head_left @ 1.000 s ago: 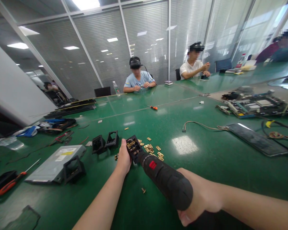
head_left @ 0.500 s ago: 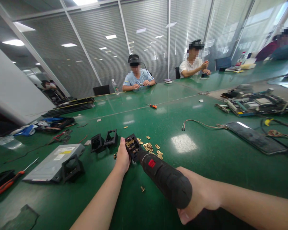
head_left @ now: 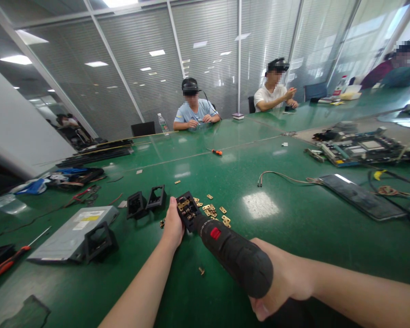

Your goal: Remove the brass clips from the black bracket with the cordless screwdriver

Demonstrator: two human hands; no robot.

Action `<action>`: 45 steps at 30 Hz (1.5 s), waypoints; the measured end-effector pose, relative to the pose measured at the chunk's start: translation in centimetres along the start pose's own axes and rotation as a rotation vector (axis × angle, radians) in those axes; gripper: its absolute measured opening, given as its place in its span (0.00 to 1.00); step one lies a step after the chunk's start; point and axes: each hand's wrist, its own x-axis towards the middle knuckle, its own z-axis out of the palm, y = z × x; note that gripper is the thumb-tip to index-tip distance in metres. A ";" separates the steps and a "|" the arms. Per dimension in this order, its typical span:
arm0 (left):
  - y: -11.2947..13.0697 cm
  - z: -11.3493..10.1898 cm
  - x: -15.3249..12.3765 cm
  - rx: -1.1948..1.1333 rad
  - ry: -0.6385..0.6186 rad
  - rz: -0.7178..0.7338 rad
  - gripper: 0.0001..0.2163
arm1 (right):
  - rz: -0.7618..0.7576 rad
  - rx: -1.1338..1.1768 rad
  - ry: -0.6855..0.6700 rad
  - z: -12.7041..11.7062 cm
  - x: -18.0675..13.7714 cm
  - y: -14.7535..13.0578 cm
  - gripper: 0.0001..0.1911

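My left hand point(head_left: 174, 223) is closed around the left side of a black plastic housing point(head_left: 188, 208) that has brass plates and screws inside. In my right hand point(head_left: 276, 273) is a black cordless drill point(head_left: 237, 255) with a red switch, fingers wrapped round its handle. The drill's nose points into the near end of the housing; its bit tip is hidden. Several small brass plates point(head_left: 210, 210) lie loose on the table just right of the housing. A single brass screw point(head_left: 201, 271) rests nearer to me, between my forearms.
Black plastic frames point(head_left: 156, 197) stand left of my hand, and another black frame point(head_left: 100, 241) leans by a grey disc drive point(head_left: 75, 232). An orange-handled screwdriver point(head_left: 10, 264) lies far left. Circuit boards point(head_left: 365, 146) and a dark flat panel point(head_left: 358, 196) are at right. Two people sit opposite.
The whole view has shifted very slightly to the left. My hands keep the same hold, and the drill stays against the housing.
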 end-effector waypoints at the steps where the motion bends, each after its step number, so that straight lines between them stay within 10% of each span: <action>1: 0.0 0.0 0.0 -0.001 0.002 -0.004 0.24 | 0.010 -0.002 -0.003 -0.1 0.0 0.1 0.18; 45: 0.1 0.1 0.0 0.012 0.011 -0.001 0.22 | -0.026 -0.060 0.023 0.1 -0.2 0.2 0.22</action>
